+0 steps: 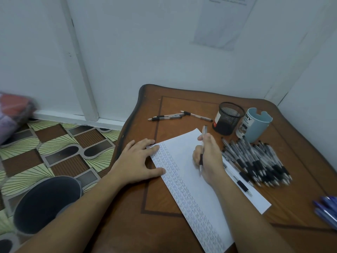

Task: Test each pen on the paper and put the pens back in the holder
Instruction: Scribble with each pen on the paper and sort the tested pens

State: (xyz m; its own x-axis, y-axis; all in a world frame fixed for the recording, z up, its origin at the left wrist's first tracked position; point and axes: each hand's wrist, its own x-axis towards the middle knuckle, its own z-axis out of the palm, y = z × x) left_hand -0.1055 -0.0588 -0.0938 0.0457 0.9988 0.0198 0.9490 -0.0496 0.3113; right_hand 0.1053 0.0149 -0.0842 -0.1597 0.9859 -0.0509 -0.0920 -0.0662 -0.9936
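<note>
Left hand (140, 159) spread flat on the paper (179, 143), right hand (211, 154) pinching a pen (201, 158) tip-down over the sheet. Columns of test marks fill one edge. A pile of pens (259, 161) waits alongside and the mesh holder (228, 118) shows none inside, so most of the work seemingly remains.

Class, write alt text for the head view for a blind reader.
The right hand holds a clear black-grip pen over white paper steadied by the left hand; a pile of pens lies near a black mesh holder.
</note>
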